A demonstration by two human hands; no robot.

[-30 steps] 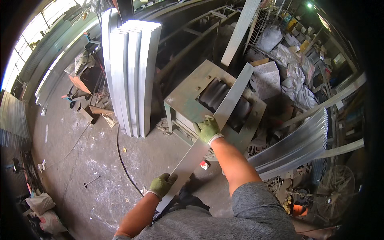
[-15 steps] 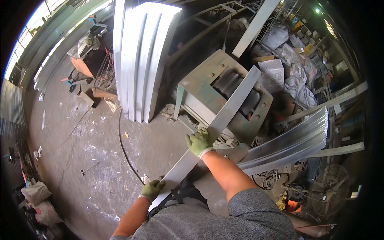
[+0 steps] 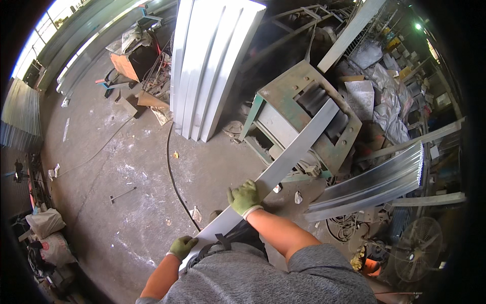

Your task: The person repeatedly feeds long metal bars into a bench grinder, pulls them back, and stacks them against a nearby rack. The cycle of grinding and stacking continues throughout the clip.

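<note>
A long flat metal strip (image 3: 291,148) slants from beside my waist up to a steel roller machine (image 3: 283,105). Its far end lies over the dark rollers (image 3: 313,99) in the machine's opening. Both my hands wear green work gloves. My right hand (image 3: 245,198) is closed over the strip's edge, between my body and the machine. Lower down, near my left hip, my left hand (image 3: 183,247) grips the near part of the strip, its fingertips partly hidden.
Tall ribbed metal panels (image 3: 212,66) stand beyond the machine's left side. Curved corrugated sheets (image 3: 369,180) lie at the right, above a round fan (image 3: 417,248). A dark cable (image 3: 170,161) and a thin T-shaped rod (image 3: 123,194) lie on the floor. Scrap and sacks (image 3: 387,99) are heaped at far right.
My hands and the strip have drawn back from the machine toward my body. My right hand is now farther from the machine's near edge. The whole view has shifted rightward.
</note>
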